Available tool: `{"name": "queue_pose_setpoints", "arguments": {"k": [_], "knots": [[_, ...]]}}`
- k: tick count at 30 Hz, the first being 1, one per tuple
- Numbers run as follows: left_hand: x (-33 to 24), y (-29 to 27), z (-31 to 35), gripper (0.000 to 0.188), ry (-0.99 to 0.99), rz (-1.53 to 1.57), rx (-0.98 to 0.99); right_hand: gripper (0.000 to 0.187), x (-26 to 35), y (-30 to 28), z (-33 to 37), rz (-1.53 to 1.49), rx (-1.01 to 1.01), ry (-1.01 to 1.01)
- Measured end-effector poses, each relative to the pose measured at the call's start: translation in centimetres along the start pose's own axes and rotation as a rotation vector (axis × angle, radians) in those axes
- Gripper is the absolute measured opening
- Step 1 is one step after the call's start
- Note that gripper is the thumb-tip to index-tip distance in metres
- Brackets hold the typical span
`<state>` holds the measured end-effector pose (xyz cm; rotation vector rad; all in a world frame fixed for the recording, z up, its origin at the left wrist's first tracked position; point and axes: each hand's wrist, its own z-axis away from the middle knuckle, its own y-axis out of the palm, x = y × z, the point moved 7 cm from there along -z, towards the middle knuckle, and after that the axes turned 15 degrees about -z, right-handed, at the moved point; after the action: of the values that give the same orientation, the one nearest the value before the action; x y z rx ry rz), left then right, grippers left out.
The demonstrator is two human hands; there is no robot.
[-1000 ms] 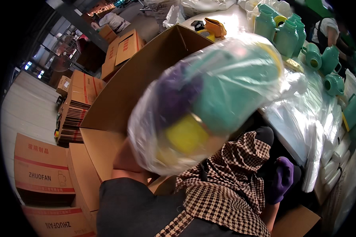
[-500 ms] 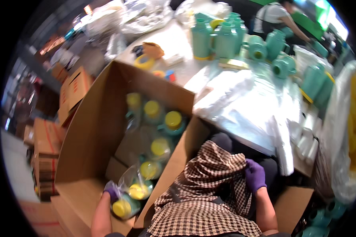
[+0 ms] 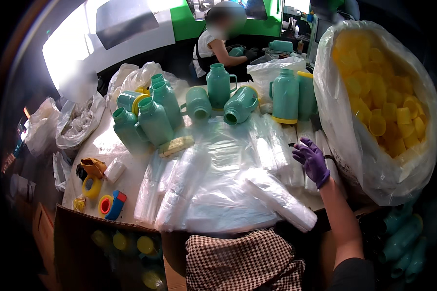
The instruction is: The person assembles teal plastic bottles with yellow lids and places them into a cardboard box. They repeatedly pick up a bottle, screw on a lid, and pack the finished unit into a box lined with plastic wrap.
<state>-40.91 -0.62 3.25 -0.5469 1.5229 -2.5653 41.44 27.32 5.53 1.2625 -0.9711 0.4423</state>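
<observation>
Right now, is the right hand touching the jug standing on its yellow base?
Apart: the head view shows a gap between the right hand and the jug.

No txt legible. Big whitish bag [image 3: 345, 151] of yellow cups [image 3: 377, 125], R side: faint greyish marks low on its L wall, poss. print, too blurry to read. Brown carton [image 3: 43, 233], near L edge: too dim & angled to make out any wording.
</observation>
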Motion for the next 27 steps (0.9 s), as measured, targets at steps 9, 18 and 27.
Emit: {"name": "queue_pose_setpoints", "arguments": {"k": [9, 18, 27], "knots": [[-14.4, -7.7, -3.9, 0.026, 0.338, 0.078, 0.008, 0.045, -3.2, -14.0, -28.7, 0.153, -0.25, -0.206], [-27.2, -13.1, -0.8, 0.031, 0.895, 0.587, -0.402, 0.025, -3.2, -4.7, -18.9, -0.681, -0.209, -0.044], [-35.0, -21.8, -0.6, 0.083, 1.154, 1.687, -0.587, 0.08, -11.2, 8.9, 25.6, -0.368, 0.021, 0.093]]}}
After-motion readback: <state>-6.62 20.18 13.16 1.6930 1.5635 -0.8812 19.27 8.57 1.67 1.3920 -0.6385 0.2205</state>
